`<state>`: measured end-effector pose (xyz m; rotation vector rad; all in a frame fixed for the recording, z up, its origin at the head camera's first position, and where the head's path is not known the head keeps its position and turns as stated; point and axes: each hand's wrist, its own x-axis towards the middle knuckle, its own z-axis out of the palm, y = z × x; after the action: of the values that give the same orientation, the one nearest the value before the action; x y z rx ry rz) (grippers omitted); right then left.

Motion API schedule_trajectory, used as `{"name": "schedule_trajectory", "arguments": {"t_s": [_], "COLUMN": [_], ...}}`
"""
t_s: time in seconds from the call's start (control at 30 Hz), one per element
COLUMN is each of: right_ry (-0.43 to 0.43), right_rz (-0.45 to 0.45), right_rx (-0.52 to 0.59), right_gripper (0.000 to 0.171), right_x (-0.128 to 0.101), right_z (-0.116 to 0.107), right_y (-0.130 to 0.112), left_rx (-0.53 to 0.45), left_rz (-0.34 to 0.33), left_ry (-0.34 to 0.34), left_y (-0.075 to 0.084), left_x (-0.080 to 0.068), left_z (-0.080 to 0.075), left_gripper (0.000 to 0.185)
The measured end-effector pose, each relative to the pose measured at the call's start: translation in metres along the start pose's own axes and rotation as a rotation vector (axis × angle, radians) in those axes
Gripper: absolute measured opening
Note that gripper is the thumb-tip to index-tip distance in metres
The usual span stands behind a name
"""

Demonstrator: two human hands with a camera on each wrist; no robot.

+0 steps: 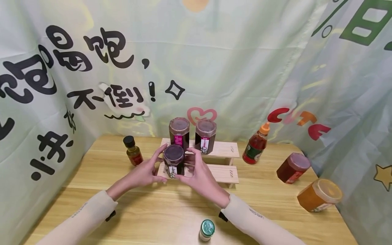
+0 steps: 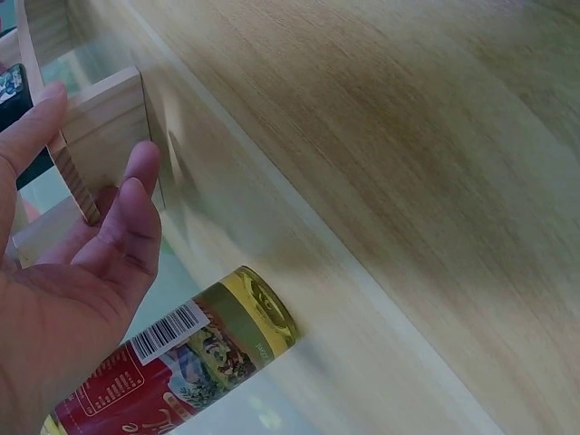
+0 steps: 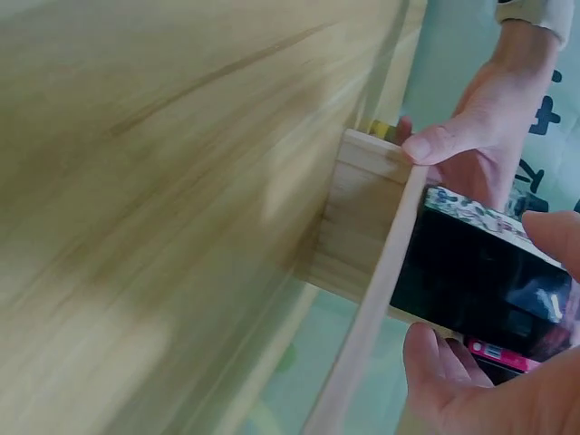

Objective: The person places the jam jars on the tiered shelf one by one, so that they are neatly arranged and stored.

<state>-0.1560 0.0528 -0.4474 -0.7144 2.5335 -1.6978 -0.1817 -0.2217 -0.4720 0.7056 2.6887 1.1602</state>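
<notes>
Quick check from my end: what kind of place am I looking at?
Probably a staged tabletop booth: printed fabric curtains border a wood-grain table, which holds a two-tier wooden rack with dark jars.

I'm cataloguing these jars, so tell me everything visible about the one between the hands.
The dark jar looks like glass or clear plastic, faceted, with near-black contents and a dark purplish lid. Its mostly white front label carries print too small to read. Upright, it appears to rest on the left part of the lower wooden shelf, with the right hand curved around it.
</notes>
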Motion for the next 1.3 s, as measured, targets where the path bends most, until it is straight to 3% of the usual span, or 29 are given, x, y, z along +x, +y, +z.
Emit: {"name": "schedule_trajectory", "arguments": {"t_s": [0.27,0.6,1.0,1.3], "right_ry": [0.021,-0.009,0.139,0.270], "right_rz": [-0.069,-0.085,-0.196,-0.225], "right_rx": [0.114,0.125,0.057,-0.031], "right_gripper": [0.091,0.064,0.050,0.059], "right_x": [-0.011,-0.030,-0.059,-0.084], "right_z": [-0.013,-0.030,-0.088,-0.137], "right_y": [0.002,0.008,0.012,0.011], "left_rx": [-0.003,0.014,0.010,0.012], "left_rz": [-0.003,-0.018,-0.029,-0.022], "left_ry": [0.003,0.032,0.012,0.003], "left_y": [0.000,-0.004,-0.004,-0.001], "left_x": [-0.001,-0.009,-0.005,0.001], "left_z": [0.001,-0.003,0.001,0.003], "left_gripper": [0.132,0.132,0.133,0.134]}}
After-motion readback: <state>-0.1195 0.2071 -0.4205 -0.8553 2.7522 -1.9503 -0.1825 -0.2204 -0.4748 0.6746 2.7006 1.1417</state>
